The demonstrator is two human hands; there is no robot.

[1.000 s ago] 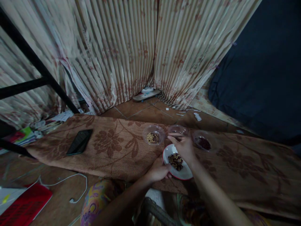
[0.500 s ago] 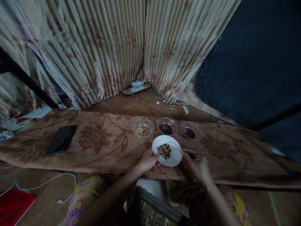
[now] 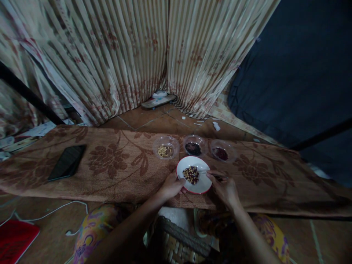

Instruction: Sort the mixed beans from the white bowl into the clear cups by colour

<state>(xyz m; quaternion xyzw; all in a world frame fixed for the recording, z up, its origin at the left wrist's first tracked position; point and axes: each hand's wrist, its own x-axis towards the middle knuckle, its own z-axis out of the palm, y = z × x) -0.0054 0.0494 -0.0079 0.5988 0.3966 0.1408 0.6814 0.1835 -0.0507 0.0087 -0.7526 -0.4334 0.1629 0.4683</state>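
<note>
A white plate (image 3: 204, 184) with a red rim, holding a mix of yellow and dark beans (image 3: 191, 175), is over the near edge of the cloth-covered table. My left hand (image 3: 172, 186) grips its left rim, thumb on top. In my right hand (image 3: 222, 186) is a slim metal tool that looks like tweezers (image 3: 202, 172), its tips reaching into the plate beside the beans. Just beyond the plate stand three clear plastic bowls: one with yellow beans (image 3: 164, 150), one with black beans (image 3: 193, 148), one with dark red beans (image 3: 221, 153).
A dark phone or tablet (image 3: 67, 162) lies on the left of the patterned tablecloth (image 3: 115, 187). Behind the table are striped curtains (image 3: 137, 55), a skateboard (image 3: 158, 101) and white scraps on the tiled floor. A red object (image 3: 18, 238) and white cable are at lower left.
My right hand and the tweezers have shifted slightly left, their tips closer to the beans. The left hand still grips the plate. The whole view has moved a little.
</note>
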